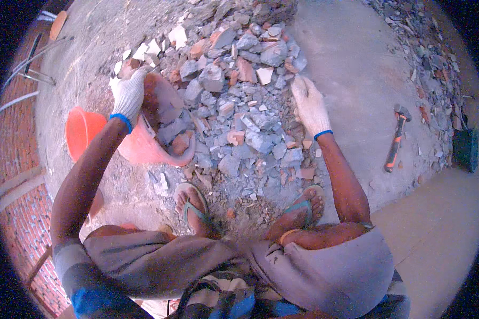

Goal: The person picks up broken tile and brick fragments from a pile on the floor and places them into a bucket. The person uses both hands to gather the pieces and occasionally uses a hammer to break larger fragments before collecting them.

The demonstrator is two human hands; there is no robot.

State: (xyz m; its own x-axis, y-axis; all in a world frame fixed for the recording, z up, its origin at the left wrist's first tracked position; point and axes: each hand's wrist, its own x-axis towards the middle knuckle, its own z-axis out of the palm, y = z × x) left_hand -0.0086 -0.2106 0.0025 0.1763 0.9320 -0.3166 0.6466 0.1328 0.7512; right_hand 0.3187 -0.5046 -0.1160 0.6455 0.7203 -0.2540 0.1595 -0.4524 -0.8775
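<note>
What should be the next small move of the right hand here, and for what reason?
Probably the right hand should close on loose pieces of the rubble pile under it and bring them toward the orange bucket. It rests flat on the rubble holding nothing visible, while the left hand grips the rim of the tilted, partly filled bucket.

Soft, even daylight, faint shadows; fisheye bending and dark vignette at edges.
</note>
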